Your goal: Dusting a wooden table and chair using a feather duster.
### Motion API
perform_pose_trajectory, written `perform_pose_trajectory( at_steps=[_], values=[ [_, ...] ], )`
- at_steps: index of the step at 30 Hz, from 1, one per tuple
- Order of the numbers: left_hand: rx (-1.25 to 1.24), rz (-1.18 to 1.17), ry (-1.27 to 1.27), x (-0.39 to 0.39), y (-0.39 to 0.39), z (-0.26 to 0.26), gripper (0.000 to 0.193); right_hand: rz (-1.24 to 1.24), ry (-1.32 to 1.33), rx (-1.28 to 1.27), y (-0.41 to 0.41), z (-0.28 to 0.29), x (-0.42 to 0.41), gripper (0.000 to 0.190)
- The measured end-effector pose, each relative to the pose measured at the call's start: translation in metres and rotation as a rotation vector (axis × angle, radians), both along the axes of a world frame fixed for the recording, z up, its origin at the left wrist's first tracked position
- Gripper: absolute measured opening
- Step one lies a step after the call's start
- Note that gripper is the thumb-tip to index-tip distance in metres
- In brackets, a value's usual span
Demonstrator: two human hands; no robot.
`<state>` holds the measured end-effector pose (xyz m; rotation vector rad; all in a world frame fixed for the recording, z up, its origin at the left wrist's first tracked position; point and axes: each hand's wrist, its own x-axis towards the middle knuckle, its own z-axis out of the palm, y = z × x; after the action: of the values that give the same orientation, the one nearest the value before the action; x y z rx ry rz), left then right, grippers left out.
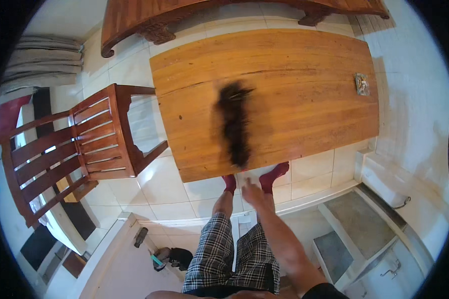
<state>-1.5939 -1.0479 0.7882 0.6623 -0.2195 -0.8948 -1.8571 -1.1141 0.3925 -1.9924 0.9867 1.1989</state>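
A dark feather duster [236,125], blurred by motion, lies over the near middle of a wooden table [303,108]. My right hand [252,192] is closed around its handle end, just off the table's near edge. Little of the handle shows, and whether the feathers touch the wood cannot be told. My left hand is out of view. On the table's right end sits a glass ashtray [362,84] with what look like cigarette butts in it.
To the left, a slatted wooden chair [101,138] stands close against the table. A carved wooden bench [209,5] runs along the far side. My feet, in dark red socks [272,175], are at the near edge. A white wall [408,74] rises at the right.
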Motion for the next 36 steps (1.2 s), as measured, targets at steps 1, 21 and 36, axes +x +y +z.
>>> perform_pose_trajectory(
  at_steps=[1,21,36],
  values=[
    [-0.023,-0.011,0.011,0.006,-0.001,-0.001,0.066,0.04,-0.114,0.038,0.01,0.008,0.009,0.046],
    [1.192,-0.396,-0.232,-0.009,0.017,-0.208,0.048,0.004,-0.412,-0.151,-0.102,-0.062,0.114,0.035],
    [1.708,-0.763,-0.601,-0.084,-0.026,-0.448,0.107,-0.148,0.085,-0.394,-0.393,-0.017,0.066,0.053]
  ],
)
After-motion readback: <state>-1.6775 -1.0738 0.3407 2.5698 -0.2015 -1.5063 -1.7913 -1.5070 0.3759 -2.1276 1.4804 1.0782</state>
